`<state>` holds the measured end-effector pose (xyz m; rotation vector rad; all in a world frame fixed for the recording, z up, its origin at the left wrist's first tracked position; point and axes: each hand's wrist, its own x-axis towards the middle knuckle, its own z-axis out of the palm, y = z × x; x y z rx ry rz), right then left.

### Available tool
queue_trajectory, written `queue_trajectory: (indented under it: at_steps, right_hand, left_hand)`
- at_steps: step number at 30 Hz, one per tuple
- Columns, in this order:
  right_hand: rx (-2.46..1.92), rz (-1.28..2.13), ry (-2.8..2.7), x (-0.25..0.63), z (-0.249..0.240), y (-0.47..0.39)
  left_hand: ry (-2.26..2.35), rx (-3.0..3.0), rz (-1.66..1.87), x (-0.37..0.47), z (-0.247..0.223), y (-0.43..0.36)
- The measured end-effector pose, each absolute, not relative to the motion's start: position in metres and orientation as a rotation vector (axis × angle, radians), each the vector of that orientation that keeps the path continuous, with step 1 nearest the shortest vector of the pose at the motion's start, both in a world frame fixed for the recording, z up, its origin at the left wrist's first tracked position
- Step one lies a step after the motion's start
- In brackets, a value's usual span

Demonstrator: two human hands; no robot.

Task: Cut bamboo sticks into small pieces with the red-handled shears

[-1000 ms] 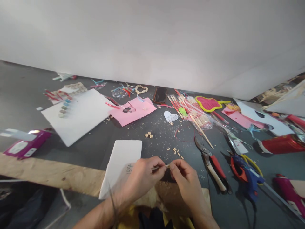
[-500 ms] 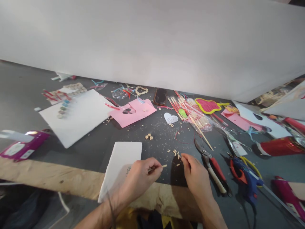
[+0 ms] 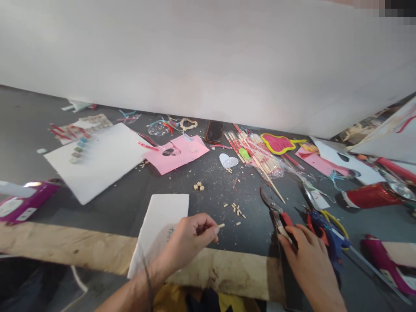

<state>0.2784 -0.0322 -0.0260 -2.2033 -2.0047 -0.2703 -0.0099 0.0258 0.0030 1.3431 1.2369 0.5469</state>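
Note:
My left hand (image 3: 190, 237) is closed in a pinch on a short piece of wooden stick (image 3: 221, 225), whose pale end pokes out past the fingertips. It hovers over the right edge of a thick white sheet (image 3: 164, 212) with dark marks on it. My right hand (image 3: 307, 262) is wrapped about the handles of the pruning shears (image 3: 276, 211), which lie on the dark table with the blades pointing away. Between the hands are several cut stick pieces (image 3: 238, 209). Farther off sits a small cluster of wooden bits (image 3: 199, 186).
A blue glue gun (image 3: 334, 236) and a red can (image 3: 372, 195) lie on the right. Wooden chopsticks (image 3: 266, 173), a white paper heart (image 3: 229, 161), pink card (image 3: 178, 151) and a phone (image 3: 214, 131) are farther back. A purple glue gun (image 3: 29, 201) is at left.
My right hand has moved right, from beside the cut pieces to the pruning shears' handles. My left hand still pinches the stick piece in nearly the same place.

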Motion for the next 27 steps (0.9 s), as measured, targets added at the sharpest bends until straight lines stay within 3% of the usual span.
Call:
queue_trajectory:
  at_steps: [8,11,14,19,22,27]
  right_hand:
    - [-2.121,-0.044,-1.938,0.288,-0.031,-0.026]
    - [-2.157,0.313,-1.488,0.284,-0.019,-0.029]
    - [-1.927,0.736,-1.007,0.273,-0.009,-0.034]
    - [-1.394,1.351,-0.916,0.243,-0.002,-0.04]
    - [-1.445,1.301,-1.141,0.23,-0.002,-0.04]
    - [-1.624,0.678,-1.9,0.225,-0.013,-0.036]
  left_hand:
    - [1.128,1.15,0.659,-0.01,-0.001,0.028]
    - [1.099,1.096,0.675,-0.01,0.0,0.029]
    - [1.075,1.067,0.693,-0.01,0.002,0.03]
    - [1.055,0.997,0.695,-0.009,0.004,0.03]
    - [1.04,0.95,0.739,-0.01,0.002,0.03]
    - [1.018,0.858,0.848,-0.012,0.001,0.034]
